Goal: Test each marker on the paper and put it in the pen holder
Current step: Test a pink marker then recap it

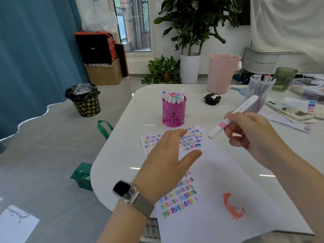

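Note:
My right hand [252, 135] grips a white marker [233, 116] with a pink band, held slanted above the far edge of the white paper [228, 181], its capped lower end pointing down left. My left hand [168, 160] hovers open over the paper with fingers spread, a watch on the wrist. The paper carries rows of colourful squiggles and an orange smear. A magenta mesh pen holder [173, 113] stands beyond the paper, filled with several markers.
A clear plastic tub [259, 92] with more markers stands at the right, beside a pink bin [222, 72], a green glass [284, 78], a black case [212, 99] and a phone on papers [289, 111]. The table's rounded left edge drops to the floor.

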